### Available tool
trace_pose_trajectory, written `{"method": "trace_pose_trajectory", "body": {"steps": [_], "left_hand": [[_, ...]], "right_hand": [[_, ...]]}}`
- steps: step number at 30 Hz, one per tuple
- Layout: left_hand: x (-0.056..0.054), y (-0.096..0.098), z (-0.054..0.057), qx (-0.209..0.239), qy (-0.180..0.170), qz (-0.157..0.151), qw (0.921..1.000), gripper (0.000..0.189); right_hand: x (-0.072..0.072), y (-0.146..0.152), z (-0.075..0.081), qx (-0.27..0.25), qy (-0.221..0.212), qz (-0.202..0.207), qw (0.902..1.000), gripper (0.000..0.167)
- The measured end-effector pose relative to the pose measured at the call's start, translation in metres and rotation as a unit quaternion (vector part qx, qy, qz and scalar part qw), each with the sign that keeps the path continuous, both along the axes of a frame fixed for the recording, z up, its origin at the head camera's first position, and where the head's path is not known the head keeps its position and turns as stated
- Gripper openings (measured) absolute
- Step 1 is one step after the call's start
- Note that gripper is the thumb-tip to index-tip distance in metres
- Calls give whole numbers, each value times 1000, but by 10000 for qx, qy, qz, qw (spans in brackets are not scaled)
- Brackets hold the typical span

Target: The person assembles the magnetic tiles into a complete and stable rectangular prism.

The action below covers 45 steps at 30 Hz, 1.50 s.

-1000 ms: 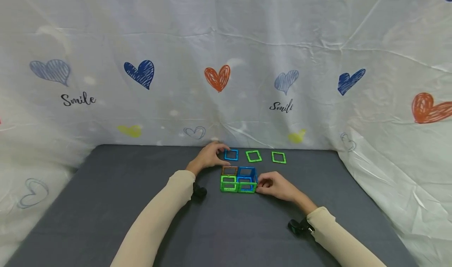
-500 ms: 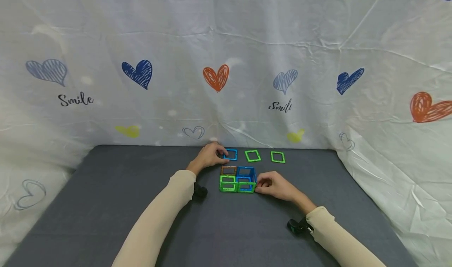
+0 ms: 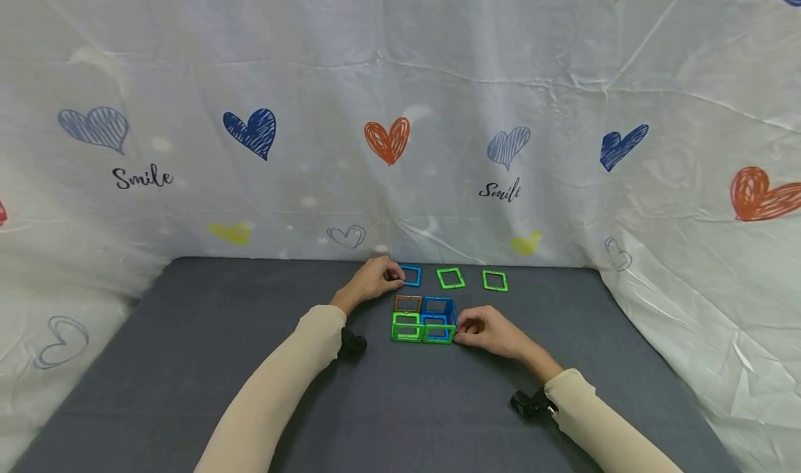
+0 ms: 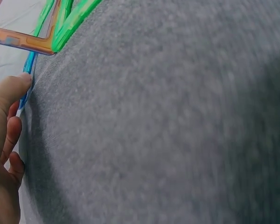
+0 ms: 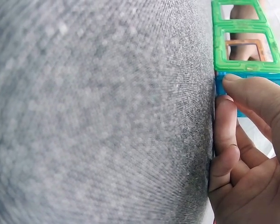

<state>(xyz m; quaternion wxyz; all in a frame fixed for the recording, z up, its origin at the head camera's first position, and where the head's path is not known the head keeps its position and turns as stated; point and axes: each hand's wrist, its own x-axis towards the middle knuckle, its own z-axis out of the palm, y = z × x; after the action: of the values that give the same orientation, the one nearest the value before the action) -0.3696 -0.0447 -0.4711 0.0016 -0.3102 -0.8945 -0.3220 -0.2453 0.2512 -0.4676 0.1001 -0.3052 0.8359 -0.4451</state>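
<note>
My left hand (image 3: 373, 278) pinches the left edge of a flat blue square magnetic tile (image 3: 411, 276) at the back of the table. In the left wrist view the thumb lies on that blue tile (image 4: 28, 65). A low box of magnetic tiles (image 3: 423, 334) stands in front, with green front pieces, an orange-brown piece at back left and blue pieces at right. My right hand (image 3: 491, 330) grips its right side with curled fingers. The right wrist view has the thumb on the blue side tile (image 5: 249, 79), beside the green front tile (image 5: 219, 51); part of the grip is hidden.
Two green square tiles (image 3: 450, 278) lie in a row right of the blue one, near the back edge of the dark grey table (image 3: 400, 410). Behind hangs a pale curtain (image 3: 438, 202) printed with hearts.
My left thumb and fingers have closed onto the blue tile's left edge. The right hand and the tile box have stayed in place.
</note>
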Motion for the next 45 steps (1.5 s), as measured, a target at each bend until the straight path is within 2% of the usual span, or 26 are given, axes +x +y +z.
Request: {"method": "trace_pose_trajectory", "body": {"steps": [6,9,16,23,33,40,45], "left_hand": [[2,-11,4,49,325,-190,9993,6],[2,-18,6,33,371,-248,9990,6],[4,-36,9,119,512,-196,9984,7],[12,-53,16,140,658,-287,9973,5],[22,-79,26,268,691,-57,9972,4],[35,-90,36,466,816,12,9956,4],[43,-98,36,563,923,24,9941,5]], "right_hand": [[0,0,0,-48,-8,-17,10000,6],[0,0,-1,-33,15,-51,10000,6],[0,0,-2,33,65,-91,9999,5],[0,0,-2,70,107,-83,9999,5],[-1,0,-2,70,132,-40,9999,6],[-1,0,-3,67,79,-55,9999,6],[-2,1,-4,99,140,-69,9998,6]]}}
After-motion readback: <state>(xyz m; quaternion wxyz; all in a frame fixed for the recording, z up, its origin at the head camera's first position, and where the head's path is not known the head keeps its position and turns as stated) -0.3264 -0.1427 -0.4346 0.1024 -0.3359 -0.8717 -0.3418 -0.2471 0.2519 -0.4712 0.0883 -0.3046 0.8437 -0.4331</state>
